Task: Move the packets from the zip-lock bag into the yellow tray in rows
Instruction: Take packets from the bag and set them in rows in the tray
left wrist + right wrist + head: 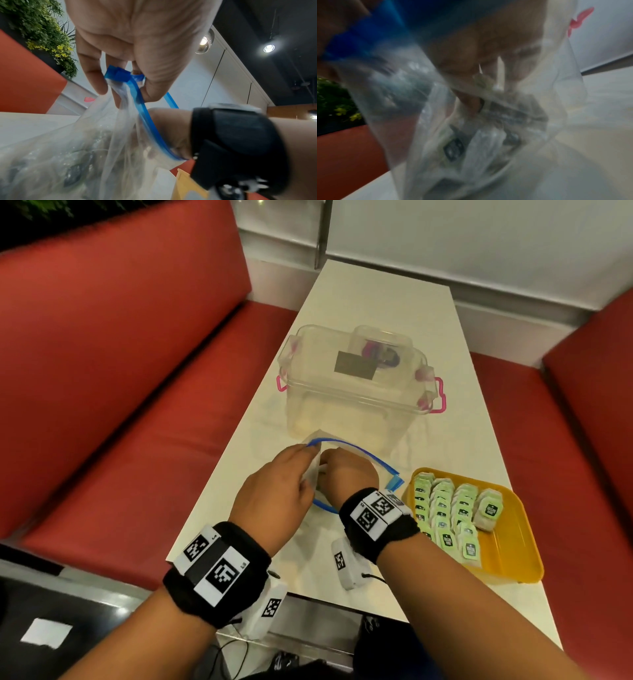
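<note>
A clear zip-lock bag (363, 455) with a blue zip rim stands open on the white table, just left of the yellow tray (513, 546). My left hand (306, 462) pinches the rim's left end (123, 77) between thumb and fingers and holds it up. My right hand (342, 470) is inside the bag's mouth up to the wrist, fingers pointing down onto the green-and-black packets (453, 147) at the bottom. The right wrist view is blurred, so a grip on a packet cannot be made out. Several rows of green packets (445, 515) stand in the tray's left part.
A clear lidded storage box (356, 378) with pink latches stands right behind the bag. The table (376, 302) is narrow, with red bench seats (137, 405) on both sides. The tray's right part (510, 535) holds no packets. The tray's corner (185, 186) lies close under my right wrist.
</note>
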`<state>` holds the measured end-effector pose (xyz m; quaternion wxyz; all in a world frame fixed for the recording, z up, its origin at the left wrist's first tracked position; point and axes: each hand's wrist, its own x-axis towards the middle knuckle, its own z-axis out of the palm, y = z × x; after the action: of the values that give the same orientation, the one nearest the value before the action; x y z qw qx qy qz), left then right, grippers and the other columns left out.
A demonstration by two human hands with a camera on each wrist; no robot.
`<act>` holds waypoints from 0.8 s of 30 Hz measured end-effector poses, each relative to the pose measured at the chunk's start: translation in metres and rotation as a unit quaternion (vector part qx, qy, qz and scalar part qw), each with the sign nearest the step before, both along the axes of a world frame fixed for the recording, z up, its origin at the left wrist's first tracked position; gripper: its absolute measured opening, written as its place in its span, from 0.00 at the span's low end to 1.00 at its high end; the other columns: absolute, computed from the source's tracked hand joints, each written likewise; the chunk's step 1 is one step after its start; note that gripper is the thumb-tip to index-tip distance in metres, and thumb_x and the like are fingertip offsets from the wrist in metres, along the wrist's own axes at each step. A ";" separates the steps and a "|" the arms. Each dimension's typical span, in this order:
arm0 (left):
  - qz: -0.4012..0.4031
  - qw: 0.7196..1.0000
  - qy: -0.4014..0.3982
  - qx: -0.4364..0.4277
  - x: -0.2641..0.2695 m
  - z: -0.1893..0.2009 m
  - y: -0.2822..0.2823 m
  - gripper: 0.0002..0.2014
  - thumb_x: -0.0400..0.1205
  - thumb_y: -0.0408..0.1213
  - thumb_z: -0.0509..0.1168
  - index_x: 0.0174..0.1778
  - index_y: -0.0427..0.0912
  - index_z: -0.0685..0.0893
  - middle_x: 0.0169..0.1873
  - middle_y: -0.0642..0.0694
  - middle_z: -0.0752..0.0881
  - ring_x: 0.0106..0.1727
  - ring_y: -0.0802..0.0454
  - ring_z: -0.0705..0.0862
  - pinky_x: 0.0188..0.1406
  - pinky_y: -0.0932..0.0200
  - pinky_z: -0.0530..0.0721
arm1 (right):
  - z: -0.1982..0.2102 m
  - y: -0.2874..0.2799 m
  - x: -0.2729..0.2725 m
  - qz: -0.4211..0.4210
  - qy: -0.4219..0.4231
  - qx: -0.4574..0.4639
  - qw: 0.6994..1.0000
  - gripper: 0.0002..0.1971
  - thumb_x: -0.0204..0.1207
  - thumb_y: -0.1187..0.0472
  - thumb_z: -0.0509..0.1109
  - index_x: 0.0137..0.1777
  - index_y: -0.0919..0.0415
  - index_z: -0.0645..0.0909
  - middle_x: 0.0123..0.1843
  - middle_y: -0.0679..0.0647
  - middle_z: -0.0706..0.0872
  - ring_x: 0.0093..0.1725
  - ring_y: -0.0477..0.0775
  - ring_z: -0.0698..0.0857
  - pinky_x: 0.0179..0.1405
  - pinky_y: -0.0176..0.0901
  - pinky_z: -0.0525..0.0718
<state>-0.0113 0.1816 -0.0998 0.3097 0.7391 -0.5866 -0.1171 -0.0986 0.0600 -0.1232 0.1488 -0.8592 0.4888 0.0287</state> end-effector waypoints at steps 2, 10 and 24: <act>0.006 1.000 -0.004 -0.005 0.002 0.000 -0.002 0.28 0.78 0.31 0.64 0.76 0.52 0.73 0.71 0.55 0.77 0.49 0.51 0.85 0.43 0.55 0.83 | 0.007 0.009 -0.008 0.020 -0.017 -0.074 0.997 0.07 0.77 0.59 0.64 0.48 0.58 0.83 0.43 0.54 0.86 0.46 0.59 0.84 0.40 0.45 0.78; 0.025 0.999 -0.017 -0.024 0.005 0.006 -0.009 0.29 0.76 0.28 0.65 0.75 0.48 0.74 0.70 0.51 0.77 0.44 0.46 0.85 0.41 0.49 0.84 | 0.043 0.027 -0.042 -0.036 -0.201 -0.041 0.978 0.06 0.76 0.55 0.67 0.43 0.54 0.83 0.35 0.50 0.85 0.38 0.54 0.82 0.35 0.45 0.79; 0.024 0.999 -0.039 -0.017 0.005 0.001 -0.024 0.28 0.75 0.24 0.63 0.73 0.43 0.74 0.66 0.46 0.78 0.41 0.40 0.84 0.38 0.46 0.83 | 0.086 0.018 -0.087 -0.079 -0.526 0.164 0.831 0.08 0.70 0.72 0.77 0.44 0.75 0.82 0.37 0.72 0.88 0.37 0.71 0.89 0.41 0.61 0.90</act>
<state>-0.0059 0.1580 -0.0988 0.3017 0.7517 -0.5821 -0.0708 -0.1858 0.0784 -0.0374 0.5236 -0.6660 0.3911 -0.3597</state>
